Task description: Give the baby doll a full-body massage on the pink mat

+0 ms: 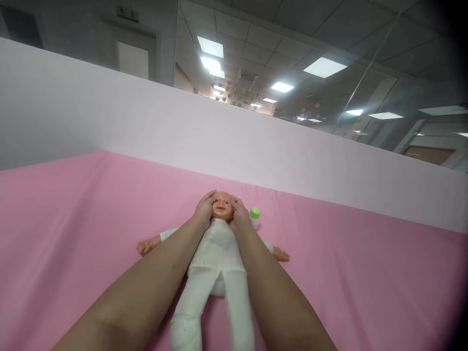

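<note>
A baby doll with a cloth body in white lies on its back, its smiling face turned up. My left hand is cupped against one side of the doll's head, fingertips reaching up to the forehead. On the opposite side, my right hand wraps round the temple and cheek, so both hands hold the head between them. Parts of the doll's arms are hidden behind my forearms, while its two small hands stick out to either side. Close by my right hand stands a white bottle with a green cap, partly covered by that hand.
A pink sheet with soft creases covers the surface under the doll. Beyond it runs a low white wall. Glass panels rise above the wall, with lit ceiling lamps showing through or reflected in them.
</note>
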`<state>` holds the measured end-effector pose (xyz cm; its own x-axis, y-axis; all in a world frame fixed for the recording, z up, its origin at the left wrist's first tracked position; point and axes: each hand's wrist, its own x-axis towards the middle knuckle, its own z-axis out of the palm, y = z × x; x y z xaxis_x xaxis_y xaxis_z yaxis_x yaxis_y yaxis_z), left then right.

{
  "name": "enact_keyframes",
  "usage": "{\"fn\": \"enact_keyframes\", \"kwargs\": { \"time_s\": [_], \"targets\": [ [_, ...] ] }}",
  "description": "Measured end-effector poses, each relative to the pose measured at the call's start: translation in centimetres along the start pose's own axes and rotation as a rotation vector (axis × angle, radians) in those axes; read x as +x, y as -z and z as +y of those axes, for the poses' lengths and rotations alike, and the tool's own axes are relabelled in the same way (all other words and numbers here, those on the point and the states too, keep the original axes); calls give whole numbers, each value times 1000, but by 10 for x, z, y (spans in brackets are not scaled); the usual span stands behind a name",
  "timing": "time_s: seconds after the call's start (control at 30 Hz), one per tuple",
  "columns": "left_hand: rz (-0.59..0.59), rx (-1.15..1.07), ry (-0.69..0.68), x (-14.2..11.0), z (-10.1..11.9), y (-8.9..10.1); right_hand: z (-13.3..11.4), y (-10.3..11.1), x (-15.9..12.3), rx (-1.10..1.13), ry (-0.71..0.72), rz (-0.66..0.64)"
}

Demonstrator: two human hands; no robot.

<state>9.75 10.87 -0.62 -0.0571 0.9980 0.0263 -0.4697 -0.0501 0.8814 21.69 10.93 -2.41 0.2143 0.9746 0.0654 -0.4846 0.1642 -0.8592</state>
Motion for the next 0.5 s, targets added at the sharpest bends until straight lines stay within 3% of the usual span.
{"fn": "enact_keyframes", "kwargs": {
  "time_s": [0.23, 0.5],
  "targets": [
    [-39, -58, 25, -6, 6, 2, -2, -2, -4, 13, -9, -86],
    [-46, 37, -50, -1, 7, 4, 3, -3, 5, -199, 109, -17]
  ]
}}
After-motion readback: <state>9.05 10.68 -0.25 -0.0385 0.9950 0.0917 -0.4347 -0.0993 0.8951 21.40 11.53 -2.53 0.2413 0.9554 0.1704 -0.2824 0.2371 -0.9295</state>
